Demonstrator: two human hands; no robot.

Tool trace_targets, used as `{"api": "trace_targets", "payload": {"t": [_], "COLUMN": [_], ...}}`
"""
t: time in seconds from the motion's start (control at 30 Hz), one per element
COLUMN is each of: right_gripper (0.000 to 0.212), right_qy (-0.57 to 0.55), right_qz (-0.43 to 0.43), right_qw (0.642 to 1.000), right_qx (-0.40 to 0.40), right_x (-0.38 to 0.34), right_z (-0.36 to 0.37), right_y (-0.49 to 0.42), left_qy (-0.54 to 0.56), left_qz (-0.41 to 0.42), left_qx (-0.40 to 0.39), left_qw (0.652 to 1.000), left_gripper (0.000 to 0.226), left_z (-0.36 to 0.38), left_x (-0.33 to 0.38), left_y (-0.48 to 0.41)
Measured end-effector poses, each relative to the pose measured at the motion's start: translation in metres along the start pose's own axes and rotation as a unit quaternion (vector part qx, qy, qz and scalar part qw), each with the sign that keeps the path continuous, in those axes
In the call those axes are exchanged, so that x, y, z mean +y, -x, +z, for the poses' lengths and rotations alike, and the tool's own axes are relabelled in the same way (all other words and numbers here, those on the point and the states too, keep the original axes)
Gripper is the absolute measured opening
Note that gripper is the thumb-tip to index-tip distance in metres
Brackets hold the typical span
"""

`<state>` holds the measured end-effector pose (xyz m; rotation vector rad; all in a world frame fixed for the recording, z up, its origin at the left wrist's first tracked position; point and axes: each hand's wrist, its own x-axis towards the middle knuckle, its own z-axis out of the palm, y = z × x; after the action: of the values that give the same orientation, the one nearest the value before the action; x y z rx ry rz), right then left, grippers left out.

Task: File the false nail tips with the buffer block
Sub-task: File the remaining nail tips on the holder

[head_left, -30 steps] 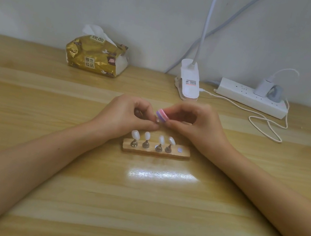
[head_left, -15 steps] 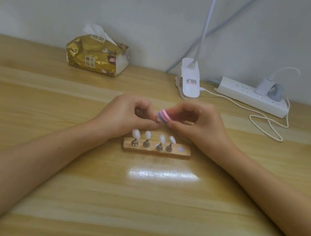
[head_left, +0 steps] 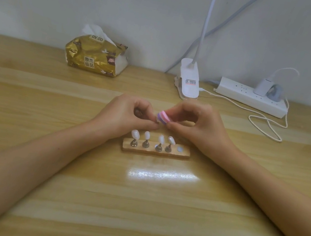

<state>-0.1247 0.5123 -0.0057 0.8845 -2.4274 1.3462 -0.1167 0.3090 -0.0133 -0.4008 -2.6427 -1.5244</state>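
At frame centre, just above the wooden stand [head_left: 155, 151] bearing 4 false nail tips [head_left: 135, 134], the right hand [head_left: 201, 126] pinches the buffer block [head_left: 163, 117] against the left hand [head_left: 127, 117], whose tightly curled fingers hide their contents, so short, light strokes seem best.

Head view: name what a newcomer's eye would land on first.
The hands meet at mid-table: the right hand pinches a pink and purple buffer block against a small piece, mostly hidden, pinched by the left hand. Just nearer, a wooden stand holds four white nail tips on metal pegs, none at its right end. A gold tissue pack sits back left.
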Motion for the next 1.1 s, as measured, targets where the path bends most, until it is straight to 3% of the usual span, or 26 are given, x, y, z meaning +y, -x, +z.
{"api": "trace_targets", "payload": {"t": [0.1,0.47,0.8,0.97,1.1], "right_gripper": [0.014,0.013,0.014,0.013,0.015], "right_qy": [-0.002,-0.020,-0.020,-0.013,-0.014], "right_qz": [-0.040,0.015,-0.021,0.012,-0.014], "right_qw": [0.999,0.999,1.000,1.000,1.000], "right_qx": [0.011,-0.027,0.006,-0.021,-0.016], "right_x": [-0.0045,0.0017,-0.0006,0.0048,-0.0009], "right_z": [0.0047,-0.0021,0.0017,-0.0047,0.0024], "right_y": [-0.0006,0.0008,-0.0025,-0.0011,-0.0058], "left_qy": [-0.005,-0.008,-0.004,-0.010,-0.011], "left_qz": [0.001,-0.001,-0.002,-0.004,-0.002], "left_qx": [-0.003,-0.001,-0.004,-0.003,-0.009], "left_qw": [1.000,1.000,1.000,1.000,1.000], "left_gripper": [0.010,0.010,0.009,0.010,0.009], "left_z": [0.0005,0.0004,-0.0007,-0.0003,-0.0001], "left_x": [-0.0003,-0.0015,-0.0013,-0.0004,0.0002], "left_y": [0.0002,-0.0004,0.0002,-0.0003,-0.0002]}}
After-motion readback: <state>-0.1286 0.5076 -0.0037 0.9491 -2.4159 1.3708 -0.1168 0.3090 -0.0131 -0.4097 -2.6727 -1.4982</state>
